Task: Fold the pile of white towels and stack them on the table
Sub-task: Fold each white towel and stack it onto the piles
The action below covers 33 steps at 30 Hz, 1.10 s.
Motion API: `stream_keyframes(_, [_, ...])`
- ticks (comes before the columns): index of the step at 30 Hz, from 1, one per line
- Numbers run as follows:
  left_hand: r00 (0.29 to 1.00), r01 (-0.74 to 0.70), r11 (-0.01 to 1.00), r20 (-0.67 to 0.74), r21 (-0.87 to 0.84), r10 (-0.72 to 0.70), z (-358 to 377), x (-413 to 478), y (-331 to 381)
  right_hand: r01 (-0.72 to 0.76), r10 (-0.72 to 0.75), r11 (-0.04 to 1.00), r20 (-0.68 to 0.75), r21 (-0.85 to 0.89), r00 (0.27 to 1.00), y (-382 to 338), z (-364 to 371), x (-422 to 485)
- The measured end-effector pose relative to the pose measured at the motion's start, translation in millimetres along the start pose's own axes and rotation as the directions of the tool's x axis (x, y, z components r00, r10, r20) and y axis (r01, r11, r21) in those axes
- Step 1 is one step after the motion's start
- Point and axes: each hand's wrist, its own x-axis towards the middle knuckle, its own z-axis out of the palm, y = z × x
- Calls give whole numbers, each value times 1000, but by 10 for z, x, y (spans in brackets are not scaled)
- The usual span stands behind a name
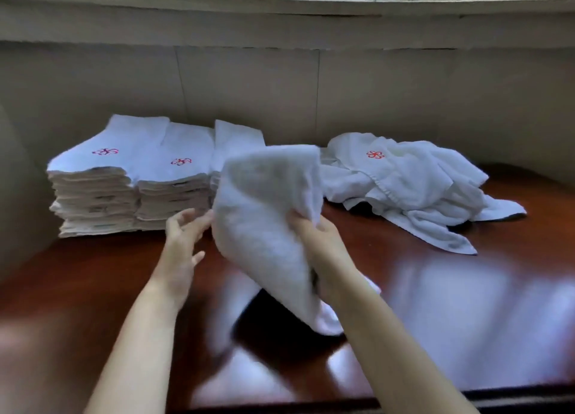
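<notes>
My right hand (314, 236) grips a white towel (267, 220) and holds it up above the dark wooden table (435, 304); the cloth hangs down, and its lower end, blurred, reaches the table top. My left hand (183, 236) hovers just left of the towel with fingers spread, its fingertips at the cloth's left edge. Three stacks of folded white towels (130, 180) with red flower emblems stand at the back left. A loose pile of unfolded white towels (410, 189) lies at the back right.
A beige wall (311, 86) rises right behind the stacks and the pile, with a window sill (311, 2) above it. The table's front edge (373, 401) runs along the bottom of the view. Glossy table surface lies between my arms and to the right.
</notes>
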Motion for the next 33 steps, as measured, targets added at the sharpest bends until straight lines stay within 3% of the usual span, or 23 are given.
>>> stream_keyframes(1, [990,-69,989,134,134,51,-109,-2,21,-109,79,957,120,270,990,-92,-23,-6])
stream_keyframes(3, [897,-58,979,441,196,-35,-290,-16,67,-227,101,829,261,512,960,-210,-128,27])
stream_keyframes(5, [854,75,963,482,259,-197,-429,53,50,-193,123,780,157,595,980,-225,-266,116])
stream_keyframes(7, [834,111,917,466,383,-296,-482,82,-32,-117,186,789,-53,604,981,-115,-407,195])
stream_keyframes(8, [794,124,894,497,431,-350,-469,53,-91,-99,212,854,-167,511,963,-15,-490,237])
stream_keyframes(10, [767,186,796,421,576,-484,-407,-28,-186,-219,258,965,-354,145,899,150,-652,300])
stream_keyframes(12, [823,188,674,260,714,-505,-372,-40,-276,-362,293,930,-462,-67,837,273,-807,339])
stream_keyframes(15, [870,182,668,199,722,-452,-273,-60,-252,-352,211,916,-511,-195,833,330,-875,380])
stream_keyframes(18, [854,-24,602,329,799,-404,-233,-95,-211,-332,109,853,-486,-402,867,379,-859,396])
stream_keyframes(22, [828,-120,526,377,842,-416,-195,-136,-202,-332,132,864,-466,-378,875,374,-875,403])
stream_keyframes(25, [798,-11,616,378,788,-469,-163,-147,-199,-301,125,901,-478,-313,869,420,-931,445])
stream_keyframes(28, [742,137,724,415,676,-527,-159,-168,-182,-330,112,861,-489,-386,865,437,-982,540])
stream_keyframes(31, [738,195,749,409,633,-537,-188,-176,-183,-372,-72,700,-579,-609,812,363,-1027,728])
stream_keyframes(33, [770,205,743,364,637,-524,-215,-159,-177,-326,-202,530,-490,-783,848,297,-1034,883])
